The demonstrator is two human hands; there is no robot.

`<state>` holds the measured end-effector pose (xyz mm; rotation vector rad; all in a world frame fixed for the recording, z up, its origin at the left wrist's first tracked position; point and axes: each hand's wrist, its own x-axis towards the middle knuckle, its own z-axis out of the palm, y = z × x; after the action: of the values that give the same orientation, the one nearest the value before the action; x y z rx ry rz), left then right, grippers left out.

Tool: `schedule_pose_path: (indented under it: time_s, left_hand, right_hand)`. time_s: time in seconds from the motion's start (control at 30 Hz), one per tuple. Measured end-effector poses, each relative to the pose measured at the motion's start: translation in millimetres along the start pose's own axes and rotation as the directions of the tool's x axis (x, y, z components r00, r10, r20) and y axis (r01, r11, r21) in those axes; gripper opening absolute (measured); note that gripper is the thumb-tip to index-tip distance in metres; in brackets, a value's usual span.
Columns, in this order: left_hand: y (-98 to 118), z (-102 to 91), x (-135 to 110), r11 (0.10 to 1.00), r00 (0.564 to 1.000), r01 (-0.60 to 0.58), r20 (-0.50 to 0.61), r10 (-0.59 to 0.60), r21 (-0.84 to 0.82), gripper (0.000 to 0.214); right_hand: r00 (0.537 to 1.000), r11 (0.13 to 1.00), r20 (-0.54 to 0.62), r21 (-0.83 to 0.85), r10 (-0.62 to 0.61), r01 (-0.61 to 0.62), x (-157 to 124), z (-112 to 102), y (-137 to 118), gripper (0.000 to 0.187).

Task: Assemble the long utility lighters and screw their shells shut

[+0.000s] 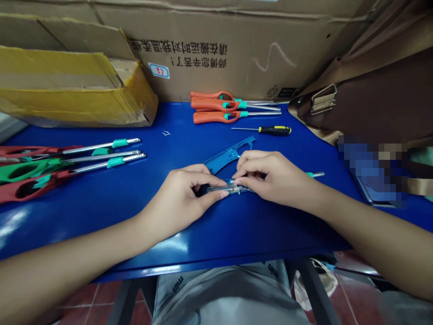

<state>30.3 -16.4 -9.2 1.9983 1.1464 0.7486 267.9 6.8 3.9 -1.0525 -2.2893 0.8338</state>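
The left hand [189, 192] pinches the clear tank [232, 189] of an opened lighter between thumb and fingers, and the right hand [270, 176] closes its fingertips on the workings at the tank's right end, though the small piece it grips is too covered to make out. Fingers hide most of the blue lower shell, which lies at the middle of the glossy blue table [176, 155]; its long axis runs left to right, and a metal tip [318, 174] shows beyond the right wrist, pointing right. Just behind, a loose blue shell half [223, 155] slants up to the right, its trigger opening at the far end. Farther back lie a screwdriver [275, 130] and orange lighters [214, 106], rods rightward. Red and green lighters [47, 169] at left are cut off by the frame. Cardboard [250, 54] walls the back; a blurred patch obscures something at right, above red floor tiles [91, 311].
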Motion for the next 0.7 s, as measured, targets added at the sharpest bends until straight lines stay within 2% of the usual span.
schedule_pose_path:
  time_s: [0.37, 0.6, 0.7]
  left_hand:
    - [5.1, -7.5, 1.1, 0.998, 0.999, -0.026, 0.042, 0.024, 0.06, 0.011]
    - [1.7, -13.0, -1.5, 0.98, 0.982, -0.171, 0.097, 0.161, 0.106, 0.018]
    - [-0.2, -13.5, -0.7, 0.975, 0.979, -0.193, 0.092, 0.183, 0.11, 0.019]
  right_hand:
    - [1.0, 1.0, 0.02, 0.009, 0.016, -0.016, -0.2, 0.7, -1.5, 0.012]
    - [0.998, 0.999, 0.056, -0.017, 0.042, -0.041, -0.3, -2.2, -0.7, 0.011]
    - [0.995, 0.997, 0.075, -0.023, 0.072, -0.07, -1.0, -3.9, -1.1, 0.01]
